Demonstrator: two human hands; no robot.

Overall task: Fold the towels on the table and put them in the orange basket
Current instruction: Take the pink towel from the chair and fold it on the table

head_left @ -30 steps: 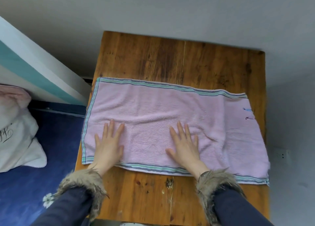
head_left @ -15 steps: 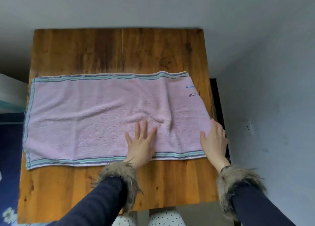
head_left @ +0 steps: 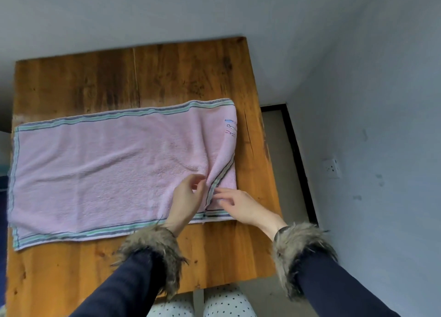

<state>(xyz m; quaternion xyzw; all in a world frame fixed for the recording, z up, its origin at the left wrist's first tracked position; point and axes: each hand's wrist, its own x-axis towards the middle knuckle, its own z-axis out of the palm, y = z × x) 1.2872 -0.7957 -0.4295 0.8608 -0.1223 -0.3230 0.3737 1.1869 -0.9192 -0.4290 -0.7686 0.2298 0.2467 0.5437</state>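
A pink towel point(head_left: 100, 173) with green and grey striped hems lies spread across the wooden table point(head_left: 167, 77). Its near right corner is turned up, so a striped hem point(head_left: 220, 175) runs diagonally. My left hand point(head_left: 187, 201) pinches the raised fold at that corner. My right hand point(head_left: 241, 205) is just to the right, its fingers reaching out and touching the towel layer beneath the turned-up hem. The orange basket is not in view.
The table's right edge point(head_left: 265, 149) stands close to a grey wall with a socket point(head_left: 331, 167). A dark-framed gap point(head_left: 286, 137) in the floor area lies between table and wall. Bare wood lies beyond and in front of the towel.
My view shifted right. Both hands left their flat press on the towel and met at its near right corner, which is now lifted and turned over.
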